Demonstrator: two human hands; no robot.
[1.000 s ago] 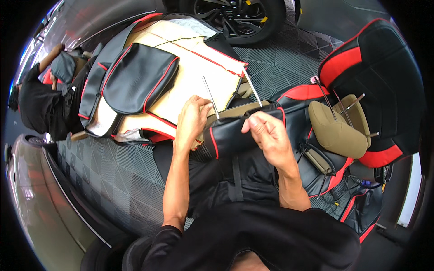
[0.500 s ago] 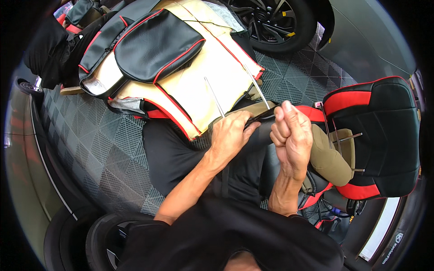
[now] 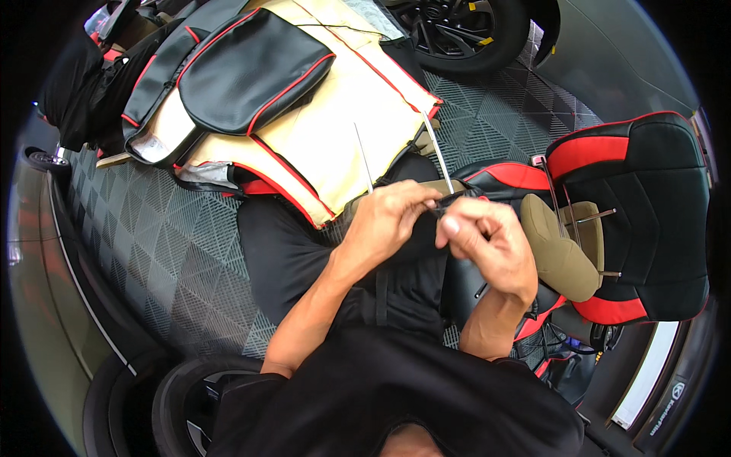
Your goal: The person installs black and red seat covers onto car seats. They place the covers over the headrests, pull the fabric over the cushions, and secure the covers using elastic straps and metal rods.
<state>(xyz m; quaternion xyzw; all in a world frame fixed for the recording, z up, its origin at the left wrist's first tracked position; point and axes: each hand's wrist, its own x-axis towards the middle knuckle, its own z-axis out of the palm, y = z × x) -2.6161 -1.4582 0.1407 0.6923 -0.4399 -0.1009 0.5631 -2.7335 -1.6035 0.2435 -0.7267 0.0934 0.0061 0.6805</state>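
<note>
Across my lap lies a headrest (image 3: 435, 186) in tan cloth, mostly hidden by my hands, its two metal posts (image 3: 437, 152) pointing away from me. Dark cover material (image 3: 457, 196) shows along its edge. My left hand (image 3: 390, 219) is closed, thumb and fingers pinching that dark edge between the posts. Just right of it, my right hand (image 3: 493, 245) is closed with curled fingers near the same edge; what it grips, if anything, is hidden. A bare tan headrest (image 3: 560, 255) with metal posts lies to my right, against a black and red seat cover (image 3: 632, 221).
A cream seat back cover (image 3: 327, 137) with red piping and a black flap (image 3: 255, 72) spreads ahead. A car wheel (image 3: 457, 34) stands beyond it, and a car body (image 3: 46, 266) lines the left. Another person's dark-clothed leg (image 3: 80, 99) is at upper left, above patterned floor tiles (image 3: 190, 259).
My right hand has come down and turned from a raised fist toward the headrest's edge, beside the left. My left hand stays at the edge, having shifted slightly.
</note>
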